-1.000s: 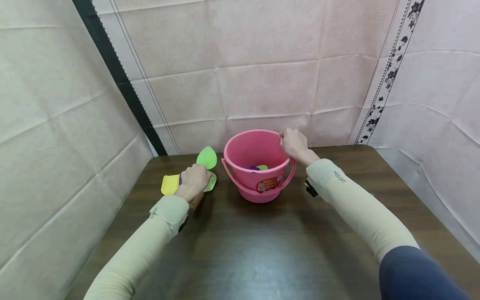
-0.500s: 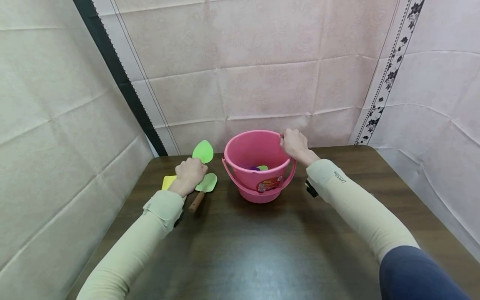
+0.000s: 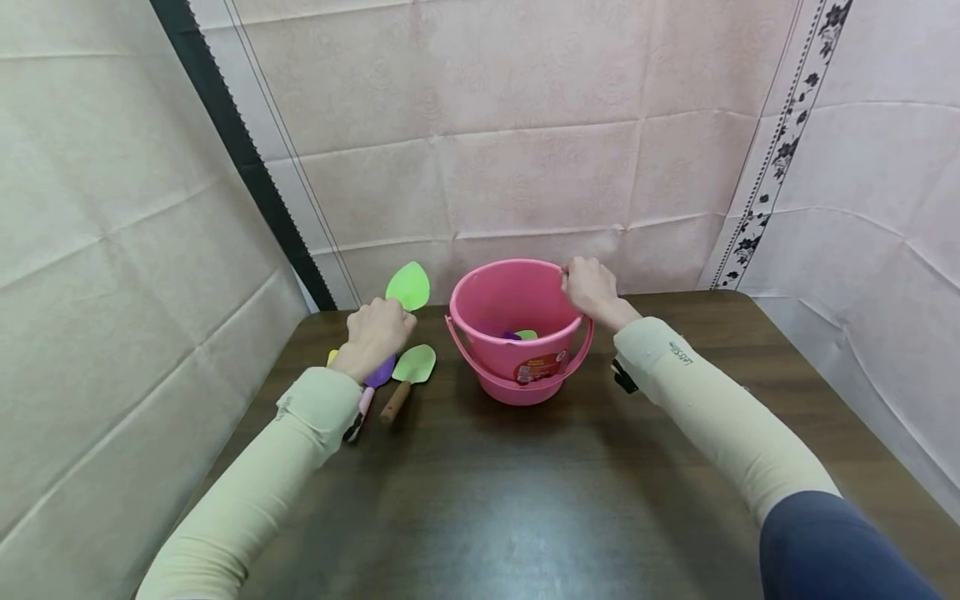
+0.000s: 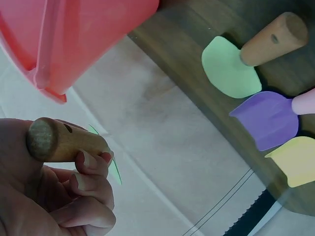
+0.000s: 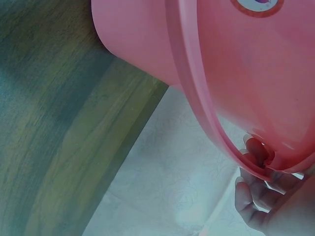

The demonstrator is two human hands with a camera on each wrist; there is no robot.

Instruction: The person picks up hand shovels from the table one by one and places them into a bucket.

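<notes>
In the head view my left hand (image 3: 375,335) holds a trowel with a bright green leaf-shaped blade (image 3: 408,286), raised left of the pink bucket (image 3: 497,357). The left wrist view shows its wooden handle (image 4: 69,141) in my curled fingers, the blade seen nearly edge-on. My right hand (image 3: 591,289) grips the bucket's rim at the right, near the handle joint; the right wrist view shows fingers around that rim. The bucket stands upright, with purple and green pieces (image 3: 527,335) low inside, mostly hidden.
On the table (image 3: 510,483) left of the bucket lie a pale green trowel (image 3: 414,365) with a wooden handle, a purple shovel (image 4: 270,118) with a pink handle, and a yellow shovel (image 4: 298,160). Cloth walls (image 3: 525,167) rise behind the table and at both sides.
My left hand has lifted the green trowel upward and slightly left, uncovering the pale green trowel and the purple shovel. My right hand and the bucket stay in place.
</notes>
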